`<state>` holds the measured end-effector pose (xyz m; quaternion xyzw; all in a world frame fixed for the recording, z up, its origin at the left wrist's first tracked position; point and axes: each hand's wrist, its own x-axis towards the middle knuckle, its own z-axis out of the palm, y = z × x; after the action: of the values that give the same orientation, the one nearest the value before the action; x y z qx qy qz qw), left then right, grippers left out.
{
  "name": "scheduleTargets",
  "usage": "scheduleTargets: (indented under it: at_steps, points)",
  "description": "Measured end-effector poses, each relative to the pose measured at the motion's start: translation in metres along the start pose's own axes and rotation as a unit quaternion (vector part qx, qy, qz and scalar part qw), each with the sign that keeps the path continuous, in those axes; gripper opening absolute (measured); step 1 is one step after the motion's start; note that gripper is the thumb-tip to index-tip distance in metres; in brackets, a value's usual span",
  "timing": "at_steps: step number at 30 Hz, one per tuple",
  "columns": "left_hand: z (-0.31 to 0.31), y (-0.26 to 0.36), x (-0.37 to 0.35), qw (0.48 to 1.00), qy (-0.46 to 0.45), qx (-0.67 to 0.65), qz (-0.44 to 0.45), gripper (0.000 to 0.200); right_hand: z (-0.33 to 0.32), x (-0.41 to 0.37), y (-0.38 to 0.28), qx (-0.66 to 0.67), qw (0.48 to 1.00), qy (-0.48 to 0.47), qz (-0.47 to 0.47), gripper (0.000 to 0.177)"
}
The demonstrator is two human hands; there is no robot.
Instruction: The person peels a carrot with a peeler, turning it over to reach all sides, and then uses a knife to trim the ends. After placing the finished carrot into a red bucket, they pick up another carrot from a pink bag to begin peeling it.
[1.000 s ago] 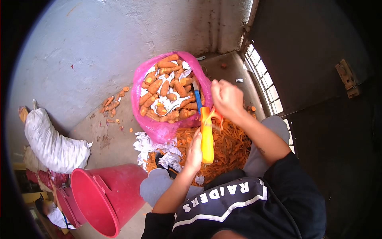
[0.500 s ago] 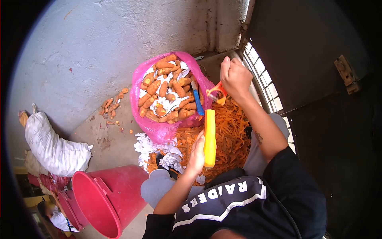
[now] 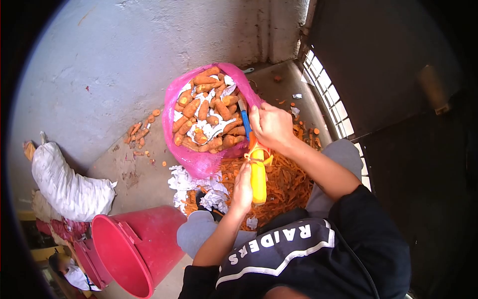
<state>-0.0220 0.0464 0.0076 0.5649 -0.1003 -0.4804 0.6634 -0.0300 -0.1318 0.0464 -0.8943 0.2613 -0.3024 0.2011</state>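
My left hand (image 3: 243, 191) is closed along the side of a peeled yellow-orange carrot (image 3: 259, 183), held upright over a heap of peelings (image 3: 289, 187). My right hand (image 3: 271, 125) grips an orange peeler (image 3: 256, 145), whose head lies against the carrot's upper end. Loose strips of peel hang at the peeler. Just behind my hands, a pink mesh sack (image 3: 175, 149) stands open, full of unpeeled carrots (image 3: 203, 110) and torn white paper. A blue-handled knife (image 3: 246, 123) rests on the sack's right side, partly hidden by my right hand.
A large red bucket (image 3: 159, 234) lies tilted at my left. Beyond it are a stuffed white sack (image 3: 69, 182) and another person (image 3: 74, 271). Carrot ends (image 3: 139, 132) lie by the wall, crumpled paper (image 3: 214, 197) by my feet. A dark door (image 3: 393, 65) stands at right.
My right hand has come down and left, bringing the peeler from above the heap onto the carrot's upper end. My left hand still holds the carrot in nearly the same place.
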Motion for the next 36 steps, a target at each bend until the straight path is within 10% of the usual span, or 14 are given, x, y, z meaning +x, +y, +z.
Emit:
scheduleTargets:
  at_steps: [10, 12, 17, 22, 36]
  points:
    - [-0.007, -0.008, -0.001, 0.966, -0.004, 0.220, 0.139, 0.045, -0.021, 0.073, 0.062, -0.047, 0.966, 0.134, 0.219, 0.052]
    - [-0.006, -0.007, -0.004, 0.932, 0.021, 0.310, 0.188, 0.045, -0.030, 0.072, 0.068, -0.053, 0.970, 0.120, 0.206, 0.052]
    - [-0.008, 0.000, 0.001, 0.994, 0.014, 0.103, -0.019, 0.048, -0.009, 0.015, 0.025, 0.010, 0.993, 0.019, 0.114, 0.050]
    - [-0.009, -0.010, 0.016, 0.997, 0.017, 0.024, 0.071, 0.045, 0.004, -0.015, 0.004, 0.037, 0.999, -0.030, 0.021, 0.046]
    - [0.007, 0.000, -0.009, 0.978, -0.030, 0.170, 0.120, 0.047, -0.023, 0.056, 0.048, -0.034, 0.979, 0.159, 0.124, 0.046]
